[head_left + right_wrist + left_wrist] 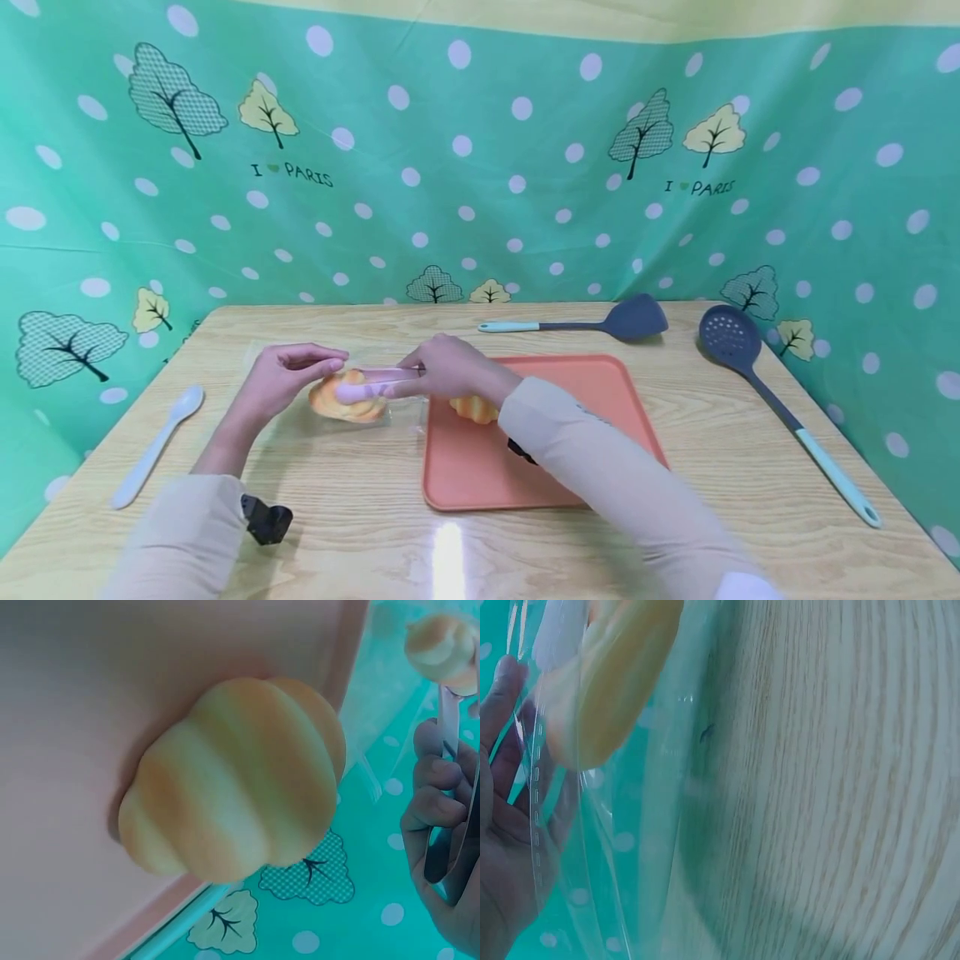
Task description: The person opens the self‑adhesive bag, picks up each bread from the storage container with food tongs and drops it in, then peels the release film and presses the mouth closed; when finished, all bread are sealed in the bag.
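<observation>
My right hand (450, 367) grips a pair of tongs (386, 375) with pale purple tips, over the left edge of the pink tray. Between the tips is a bread roll (348, 398), golden and twisted, lying within a clear plastic bag (656, 847). At the bag's edge, my left hand (288, 379) holds the film between thumb and fingers; the left wrist view shows the fingers (506, 761) through the plastic. A second bread roll (232, 780), striped brown and cream, sits on the tray (585, 467), partly hidden by my right forearm in the head view.
Behind the tray lies a dark turner (633, 318) with a mint handle. A slotted skimmer (731, 335) lies along the right side of the table. Toward the left edge is a pale spoon (159, 446). A green dotted cloth (480, 233) hangs behind the table.
</observation>
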{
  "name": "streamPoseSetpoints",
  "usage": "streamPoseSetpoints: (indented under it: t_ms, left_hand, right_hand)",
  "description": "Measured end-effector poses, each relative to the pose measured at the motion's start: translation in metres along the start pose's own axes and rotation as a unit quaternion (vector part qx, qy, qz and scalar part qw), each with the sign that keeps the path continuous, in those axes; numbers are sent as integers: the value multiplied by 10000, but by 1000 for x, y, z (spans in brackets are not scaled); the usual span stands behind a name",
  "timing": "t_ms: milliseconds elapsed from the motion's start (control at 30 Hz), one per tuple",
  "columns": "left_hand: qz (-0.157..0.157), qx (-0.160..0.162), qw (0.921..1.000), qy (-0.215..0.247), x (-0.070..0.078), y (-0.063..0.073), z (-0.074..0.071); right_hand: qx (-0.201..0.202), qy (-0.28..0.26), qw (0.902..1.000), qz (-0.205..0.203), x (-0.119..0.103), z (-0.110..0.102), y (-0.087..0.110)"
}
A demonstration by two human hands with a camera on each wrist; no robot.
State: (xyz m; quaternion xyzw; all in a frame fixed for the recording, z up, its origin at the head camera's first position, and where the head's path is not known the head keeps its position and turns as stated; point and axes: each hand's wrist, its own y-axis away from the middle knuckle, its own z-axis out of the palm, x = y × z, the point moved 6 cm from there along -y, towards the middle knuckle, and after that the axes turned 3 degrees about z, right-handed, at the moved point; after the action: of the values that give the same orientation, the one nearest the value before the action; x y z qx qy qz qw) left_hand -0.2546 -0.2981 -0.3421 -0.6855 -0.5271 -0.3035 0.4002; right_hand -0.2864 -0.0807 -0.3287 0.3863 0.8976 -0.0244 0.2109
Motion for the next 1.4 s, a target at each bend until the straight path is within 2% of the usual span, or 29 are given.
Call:
streamPoseSetpoints:
  t_ms: [100, 233, 667, 1033, 1400]
  left_hand:
    - [59, 17, 9994, 326, -2, 1, 2]
    - [148, 41, 9985, 530, -4, 1, 3]
    - [149, 35, 9942, 1068, -6, 2, 3]
    - [194, -62, 9917, 1271, -3, 1, 7]
    - [145, -48, 9953, 954, -10, 6, 1]
  right_hand:
    - [-39, 156, 9998, -151, -4, 2, -4]
    - [-71, 451, 9985, -286, -11, 6, -10]
    - [8, 538, 9978, -399, -34, 13, -27]
    - [-58, 773, 9969, -152, -42, 20, -35]
    - [48, 1218, 9925, 8, -42, 26, -34]
